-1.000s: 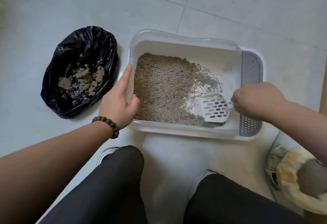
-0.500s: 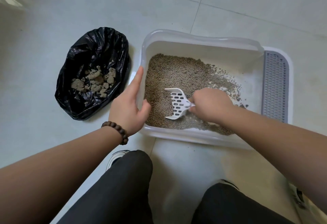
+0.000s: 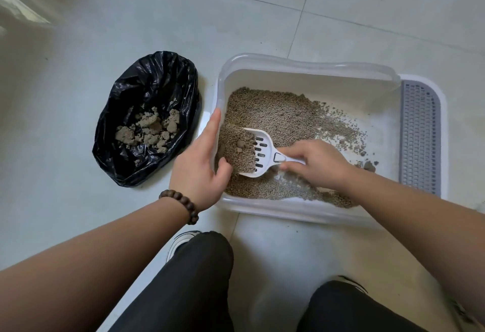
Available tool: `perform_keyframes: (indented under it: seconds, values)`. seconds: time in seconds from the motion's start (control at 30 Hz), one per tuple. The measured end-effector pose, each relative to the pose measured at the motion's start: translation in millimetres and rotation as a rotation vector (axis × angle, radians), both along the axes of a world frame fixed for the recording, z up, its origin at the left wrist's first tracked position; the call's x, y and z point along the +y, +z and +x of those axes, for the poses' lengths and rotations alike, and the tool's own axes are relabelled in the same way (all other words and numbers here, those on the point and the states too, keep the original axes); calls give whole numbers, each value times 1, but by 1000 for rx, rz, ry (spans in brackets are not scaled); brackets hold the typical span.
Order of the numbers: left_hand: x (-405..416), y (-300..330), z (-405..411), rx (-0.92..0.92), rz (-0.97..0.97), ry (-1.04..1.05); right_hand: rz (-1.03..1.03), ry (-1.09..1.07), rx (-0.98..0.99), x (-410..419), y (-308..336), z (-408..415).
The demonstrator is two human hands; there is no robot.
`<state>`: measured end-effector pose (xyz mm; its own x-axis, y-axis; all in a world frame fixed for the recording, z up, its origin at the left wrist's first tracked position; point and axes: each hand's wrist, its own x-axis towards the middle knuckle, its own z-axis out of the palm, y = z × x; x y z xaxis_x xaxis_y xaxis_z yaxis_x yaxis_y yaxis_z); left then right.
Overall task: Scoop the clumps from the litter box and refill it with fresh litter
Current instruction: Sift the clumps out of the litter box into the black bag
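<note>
A white litter box [image 3: 301, 67] lies on the tiled floor, with brown granular litter [image 3: 278, 116] heaped toward its left side. My left hand [image 3: 199, 163] grips the box's left wall, thumb inside. My right hand [image 3: 319, 165] holds the handle of a white slotted scoop [image 3: 262, 151], which is lifted at the left end of the box and loaded with litter and a few small clumps. To the left stands an open black rubbish bag [image 3: 152, 90] with several grey-brown clumps [image 3: 149, 130] in it.
A grey perforated step [image 3: 420, 137] forms the box's right end. A few stray clumps [image 3: 368, 166] lie on the bare box bottom near it. My knees in black trousers and a shoe [image 3: 181, 241] are just in front of the box. Pale floor tiles surround everything.
My right hand has swept the scoop from the right end of the box across to the left wall, and the scoop now carries a load of litter. My left hand stays on the wall.
</note>
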<state>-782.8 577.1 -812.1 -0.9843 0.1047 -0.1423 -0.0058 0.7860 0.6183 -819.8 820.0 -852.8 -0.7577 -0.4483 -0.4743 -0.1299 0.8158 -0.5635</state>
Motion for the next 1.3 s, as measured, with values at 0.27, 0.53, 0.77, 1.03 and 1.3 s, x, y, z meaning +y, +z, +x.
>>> perform_keyframes:
  seconds: [0.27,0.53,0.77,1.03,1.3]
  values:
    - [1,-1,1,-5,8,7,92,-44,153,40,14,10]
    - [2,1,1,-11,6,12,290,26,189,60,32,2]
    - [2,2,2,-13,-18,23,285,30,155,76,43,-5]
    - [1,2,1,-18,-1,28,526,155,137,59,46,-14]
    - [0,0,1,-38,43,19,534,120,140,-36,15,-10]
